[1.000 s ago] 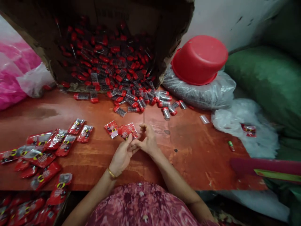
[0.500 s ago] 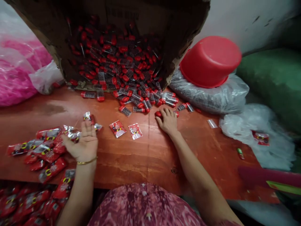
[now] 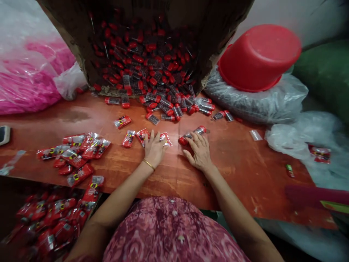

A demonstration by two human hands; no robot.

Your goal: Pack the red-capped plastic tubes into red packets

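Observation:
My left hand [image 3: 155,148] lies palm down with spread fingers over two flat red printed packets. The left packet [image 3: 141,136] and the right packet [image 3: 165,138] are partly covered by it. My right hand [image 3: 200,153] has its thumb apart, and its fingertips touch clear tubes with red caps [image 3: 193,134] filled with dark beads. These tubes lie end to end on the red-brown table [image 3: 169,178]. Two filled red packets, one lower [image 3: 128,139] and one higher [image 3: 122,122], rest left of my left hand. Farther left is a pile of filled packets [image 3: 79,149].
A tipped cardboard box [image 3: 73,47] spills many red-capped tubes [image 3: 163,98] onto the table. Right of it, a red tub [image 3: 259,58] sits upside down on a clear bag [image 3: 253,105]. More packets [image 3: 54,222] fill a space below the table's left edge. Pink bags [image 3: 29,80] stand left.
My left hand has moved right, from beside the packet pile onto the flat packets, and turned palm down. My right hand has drawn slightly back, showing more of the tubes. The view has shifted.

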